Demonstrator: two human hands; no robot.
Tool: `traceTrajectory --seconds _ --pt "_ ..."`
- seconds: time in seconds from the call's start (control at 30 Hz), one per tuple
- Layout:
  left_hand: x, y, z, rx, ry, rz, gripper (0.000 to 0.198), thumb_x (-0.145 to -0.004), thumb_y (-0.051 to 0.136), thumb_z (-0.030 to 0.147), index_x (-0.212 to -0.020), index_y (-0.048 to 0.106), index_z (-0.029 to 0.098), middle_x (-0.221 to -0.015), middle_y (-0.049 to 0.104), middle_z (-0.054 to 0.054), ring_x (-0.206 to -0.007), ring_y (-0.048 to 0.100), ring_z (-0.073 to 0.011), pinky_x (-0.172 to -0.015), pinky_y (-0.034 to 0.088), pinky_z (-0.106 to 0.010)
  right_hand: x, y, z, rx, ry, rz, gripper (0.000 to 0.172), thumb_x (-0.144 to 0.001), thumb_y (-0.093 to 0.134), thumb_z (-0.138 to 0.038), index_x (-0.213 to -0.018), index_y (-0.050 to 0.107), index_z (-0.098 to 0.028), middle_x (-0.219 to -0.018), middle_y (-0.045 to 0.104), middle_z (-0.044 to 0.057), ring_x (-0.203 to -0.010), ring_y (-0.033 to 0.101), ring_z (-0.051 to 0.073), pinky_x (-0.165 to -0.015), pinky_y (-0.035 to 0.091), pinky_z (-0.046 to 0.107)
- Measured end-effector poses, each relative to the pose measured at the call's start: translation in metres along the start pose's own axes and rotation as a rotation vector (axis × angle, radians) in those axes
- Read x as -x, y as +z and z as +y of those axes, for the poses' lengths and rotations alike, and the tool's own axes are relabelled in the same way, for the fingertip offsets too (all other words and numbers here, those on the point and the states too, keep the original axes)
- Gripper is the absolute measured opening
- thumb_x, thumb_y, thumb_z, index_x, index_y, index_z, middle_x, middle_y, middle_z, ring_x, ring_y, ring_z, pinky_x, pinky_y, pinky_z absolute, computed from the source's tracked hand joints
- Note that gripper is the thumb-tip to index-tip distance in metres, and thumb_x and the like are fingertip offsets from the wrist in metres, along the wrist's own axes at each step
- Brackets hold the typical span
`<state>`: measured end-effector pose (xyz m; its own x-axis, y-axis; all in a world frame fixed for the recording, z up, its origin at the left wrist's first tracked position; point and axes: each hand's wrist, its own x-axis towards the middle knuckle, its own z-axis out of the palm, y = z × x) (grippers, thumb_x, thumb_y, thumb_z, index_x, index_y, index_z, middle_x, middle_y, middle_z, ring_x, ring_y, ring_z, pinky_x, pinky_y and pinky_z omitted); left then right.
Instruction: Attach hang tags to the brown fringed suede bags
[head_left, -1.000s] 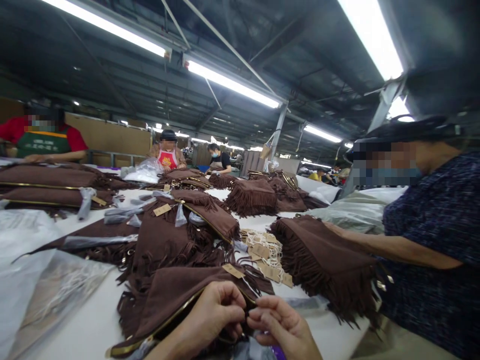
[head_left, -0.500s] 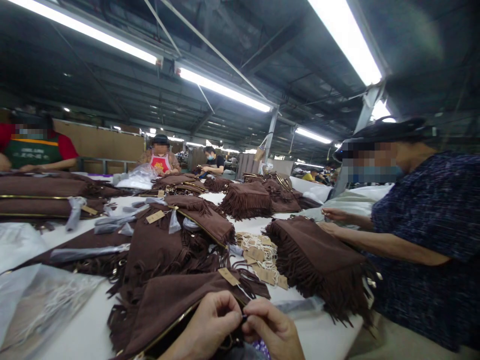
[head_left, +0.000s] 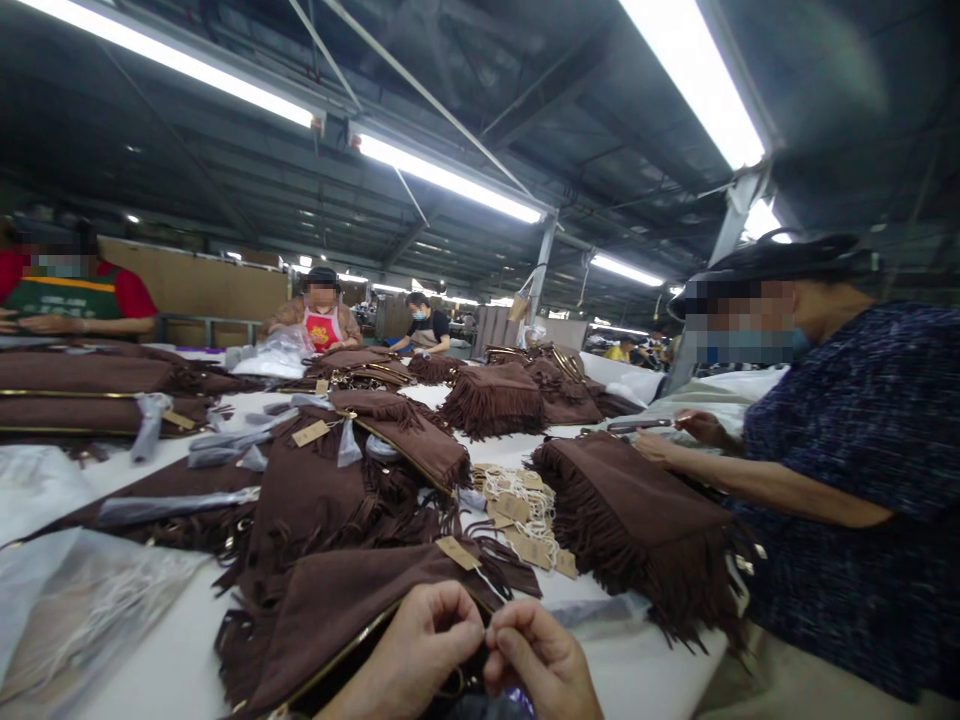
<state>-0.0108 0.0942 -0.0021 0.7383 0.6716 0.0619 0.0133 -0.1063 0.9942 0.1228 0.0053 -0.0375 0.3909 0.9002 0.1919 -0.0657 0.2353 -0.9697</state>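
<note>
My left hand (head_left: 431, 640) and my right hand (head_left: 536, 655) meet at the front edge of the table, both closed in a pinch with fingertips almost touching. They are over the gold zipper edge of a dark brown fringed bag (head_left: 337, 605). A tan hang tag (head_left: 458, 553) lies on this bag, and its white string runs down to my fingers. Whatever tiny piece sits between the fingertips is mostly hidden. Under my hands, part of the bag and a bit of purple are only partly visible.
Loose tan tags with white strings (head_left: 517, 510) lie beyond my hands. Another fringed bag (head_left: 637, 520) is at right, by a co-worker (head_left: 855, 430) holding a dark tool. More brown bags (head_left: 495, 395) cover the table. A clear plastic bag of strings (head_left: 97, 620) lies left.
My hands stay almost in place; a dark speck between my fingertips no longer shows. The co-worker at right has raised a hand, and a dark tool now shows there.
</note>
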Motion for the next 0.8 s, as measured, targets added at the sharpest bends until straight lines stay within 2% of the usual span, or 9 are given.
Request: traceTrajectory --seconds 0.4,0.63,0.8 --pt "-0.002 0.0 -0.003 -0.02 0.008 -0.001 0.021 -0.067 0.059 0.036 -0.062 0.052 0.017 -0.058 0.046 0.004 -0.057 0.037 -0.0107 -0.054 0.029 -0.023 0.0 0.002 0.001 0.023 -0.019 0.021 0.043 -0.073 0.074 -0.062 -0.074 0.064 -0.02 -0.054 0.064 0.0 -0.05 0.058 0.015 -0.054 0.045 0.025" --pt "-0.006 0.0 -0.014 0.008 0.016 -0.018 0.025 -0.067 0.063 0.038 -0.062 0.05 0.018 -0.058 0.047 0.004 -0.056 0.038 -0.0103 -0.052 0.029 -0.022 -0.002 0.003 0.01 -0.015 -0.031 0.036 0.042 -0.072 0.076 -0.06 -0.073 0.065 -0.019 -0.051 0.063 -0.001 -0.047 0.054 0.013 -0.053 0.042 0.024" --pt "-0.004 0.005 -0.011 0.029 0.015 0.017 0.021 -0.067 0.058 0.036 -0.062 0.049 0.019 -0.056 0.048 0.004 -0.054 0.04 -0.0109 -0.053 0.031 -0.022 -0.005 0.001 0.021 0.116 -0.162 0.068 0.04 -0.079 0.068 -0.06 -0.072 0.063 -0.02 -0.055 0.059 -0.002 -0.052 0.053 0.014 -0.054 0.042 0.025"
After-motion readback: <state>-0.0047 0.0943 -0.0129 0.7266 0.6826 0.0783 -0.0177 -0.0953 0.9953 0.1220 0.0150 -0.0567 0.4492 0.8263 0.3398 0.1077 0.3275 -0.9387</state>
